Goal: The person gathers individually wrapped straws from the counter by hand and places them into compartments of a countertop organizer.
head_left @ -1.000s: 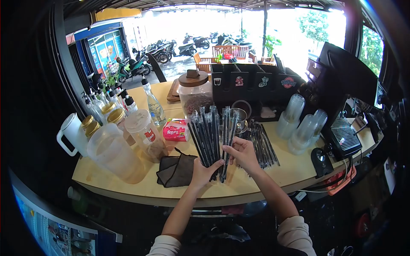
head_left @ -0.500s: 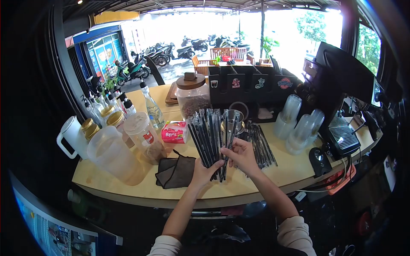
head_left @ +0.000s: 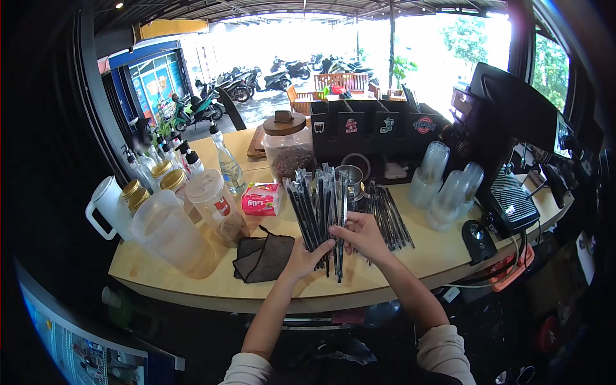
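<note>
Black straws in clear wrappers (head_left: pixel 309 208) form an upright, fanned bundle above the counter's front part. My left hand (head_left: pixel 307 256) is wrapped round the lower left of the bundle, thumb across the front. On the right side of the same bundle, my right hand (head_left: pixel 357 236) pinches a few straws, some of which hang lower than the others. More wrapped straws (head_left: pixel 390 218) lie on the counter just behind and right of my right hand. A dark folded cloth (head_left: pixel 263 258) lies left of my left hand. Behind the bundle stands a metal cup (head_left: pixel 350 179).
On the wooden counter (head_left: pixel 192 288) stand a clear pitcher (head_left: pixel 170 231), a lidded tub (head_left: pixel 217 205), a pink-white pack (head_left: pixel 261 199) and a wooden-lidded jar (head_left: pixel 287 151). Stacked plastic cups (head_left: pixel 449 199) and a coffee machine (head_left: pixel 513 199) are at right. A black organizer (head_left: pixel 369 128) stands behind.
A few straws on the bundle's right side have slid lower, and the bundle's tops have spread slightly. Both hands keep their hold. The view has shifted a little.
</note>
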The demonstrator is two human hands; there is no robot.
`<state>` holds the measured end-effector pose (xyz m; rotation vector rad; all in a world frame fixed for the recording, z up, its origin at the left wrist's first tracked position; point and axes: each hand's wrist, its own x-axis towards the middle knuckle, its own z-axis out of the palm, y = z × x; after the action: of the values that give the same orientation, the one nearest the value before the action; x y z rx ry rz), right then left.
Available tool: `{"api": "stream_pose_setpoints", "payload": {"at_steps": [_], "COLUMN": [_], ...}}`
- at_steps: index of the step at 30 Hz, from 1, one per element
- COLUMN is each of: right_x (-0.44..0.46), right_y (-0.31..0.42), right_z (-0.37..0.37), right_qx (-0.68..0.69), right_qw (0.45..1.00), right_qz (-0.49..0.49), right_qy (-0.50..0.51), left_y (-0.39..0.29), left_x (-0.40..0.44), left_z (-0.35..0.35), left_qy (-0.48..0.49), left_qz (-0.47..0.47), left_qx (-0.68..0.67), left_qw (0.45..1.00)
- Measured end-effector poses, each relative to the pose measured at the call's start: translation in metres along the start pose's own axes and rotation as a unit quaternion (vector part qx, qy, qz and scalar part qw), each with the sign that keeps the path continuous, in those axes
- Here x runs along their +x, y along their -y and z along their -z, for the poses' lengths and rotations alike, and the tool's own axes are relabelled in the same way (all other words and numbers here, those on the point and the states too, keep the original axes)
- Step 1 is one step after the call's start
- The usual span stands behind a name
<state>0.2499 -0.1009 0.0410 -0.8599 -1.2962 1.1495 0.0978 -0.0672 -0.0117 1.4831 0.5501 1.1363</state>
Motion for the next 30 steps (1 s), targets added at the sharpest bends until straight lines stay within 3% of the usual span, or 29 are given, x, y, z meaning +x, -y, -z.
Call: {"api": "stream_pose_setpoints", "payload": {"at_steps": [9, 11, 15, 17, 18, 20, 21, 23, 24, 26, 30], "right_x": [0.001, -0.002, -0.003, -0.004, -0.003, -0.003, -0.003, -0.005, -0.005, -0.003, -0.003], "right_y": [-0.002, 0.008, 0.011, 0.015, 0.017, 0.02, 0.021, 0.021, 0.02, 0.018, 0.02], "right_z": [0.01, 0.009, 0.014, 0.013, 0.013, 0.013, 0.012, 0.01, 0.011, 0.014, 0.012], "right_qx": [0.002, 0.003, -0.014, -0.191, -0.192, -0.417, -0.418, -0.611, -0.612, -0.659, -0.673], "right_qw": [0.999, 0.999, 0.997, 0.967, 0.967, 0.844, 0.844, 0.712, 0.712, 0.633, 0.614], "right_qz": [0.01, 0.032, 0.061, 0.15, 0.151, 0.334, 0.334, 0.346, 0.346, 0.403, 0.405], "right_qy": [-0.036, -0.041, -0.043, -0.077, -0.077, -0.046, -0.045, -0.008, -0.008, 0.048, 0.071], "left_y": [-0.001, -0.006, -0.001, -0.013, -0.017, -0.018, -0.014, -0.021, -0.026, -0.038, -0.042], "left_x": [0.002, 0.0, 0.0, -0.003, -0.004, -0.004, -0.003, -0.004, -0.004, -0.003, -0.001], "left_z": [0.003, 0.003, 0.006, 0.003, 0.001, 0.001, 0.002, 0.001, 0.001, -0.006, -0.011], "left_qy": [-0.038, -0.084, -0.128, -0.126, -0.096, -0.067, -0.033, 0.0, -0.011, -0.043, -0.051], "left_qz": [0.026, 0.068, 0.031, 0.04, 0.065, 0.089, 0.104, 0.118, 0.154, 0.196, 0.205], "left_qx": [-0.046, -0.087, -0.089, -0.078, -0.093, -0.109, -0.163, -0.217, -0.194, -0.186, -0.212], "left_qw": [0.998, 0.99, 0.987, 0.988, 0.989, 0.988, 0.981, 0.969, 0.969, 0.962, 0.954]}}
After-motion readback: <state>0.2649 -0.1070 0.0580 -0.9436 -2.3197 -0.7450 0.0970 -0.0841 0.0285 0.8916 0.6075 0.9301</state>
